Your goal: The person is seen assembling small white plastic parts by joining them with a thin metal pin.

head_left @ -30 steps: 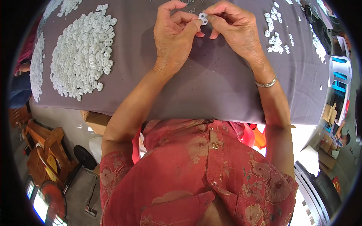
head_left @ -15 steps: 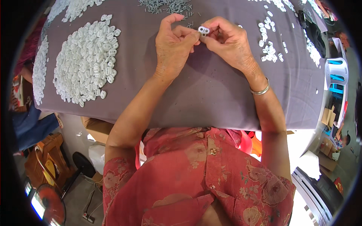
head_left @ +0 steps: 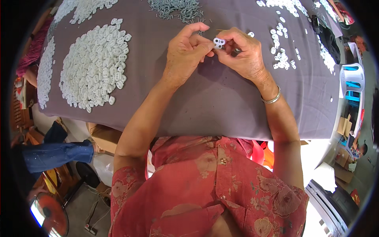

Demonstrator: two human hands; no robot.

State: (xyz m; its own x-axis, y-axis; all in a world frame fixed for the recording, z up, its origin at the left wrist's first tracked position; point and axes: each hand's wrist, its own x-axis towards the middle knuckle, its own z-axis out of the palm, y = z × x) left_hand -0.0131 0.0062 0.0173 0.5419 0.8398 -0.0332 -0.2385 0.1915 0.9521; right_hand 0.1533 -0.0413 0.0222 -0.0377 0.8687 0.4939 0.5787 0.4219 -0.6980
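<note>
Pinched between both sets of fingertips, a small white two-holed plastic piece is held just above the grey-covered counter, near its far middle. The left hand is closed on the piece from 9 o'clock, with the thumb and forefinger meeting at its left end. The right hand is closed on it from 3 o'clock, its fingers curled over the right end, so that the piece is seen bridging the narrow gap between the two hands. A silver bangle is worn on the right wrist.

A large heap of matching white pieces is spread on the counter at 9 o'clock from the hands, well apart from them. A pile of small grey metal pins lies at 11 o'clock, near the far edge. Loose white pieces are scattered at 3 o'clock, just beside the right hand. A red flowered shirt is seen at 6 o'clock, below the counter edge
</note>
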